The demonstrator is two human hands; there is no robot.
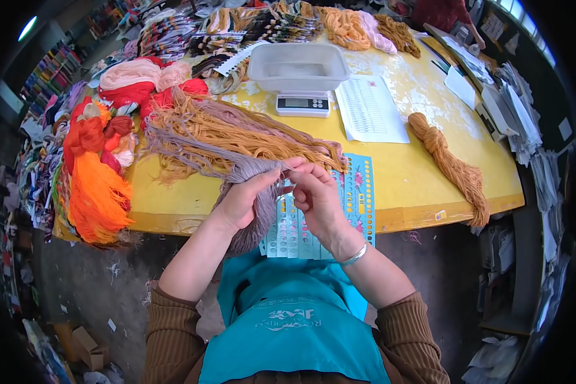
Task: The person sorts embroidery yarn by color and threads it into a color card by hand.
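A bundle of grey-purple yarn [256, 221] hangs over the table's front edge, with my left hand [243, 201] wrapped round its upper part. Beside it, my right hand [319, 195] pinches a thin strand of the same yarn near the top of the bundle. Below and behind my hands lie teal punched cards [358, 192] with rows of holes, partly hidden by my right hand. Long golden-brown yarn [237, 134] stretches across the table just beyond my hands, mixed with mauve strands.
Beyond the yarn, a clear plastic tub [299, 67] rests on a white scale [303, 104]. A printed sheet [371, 109] lies right of it, then a twisted tan skein [448, 160]. Orange yarn [97, 195] and red yarn fill the left. A person's arm [475, 35] shows at the back right.
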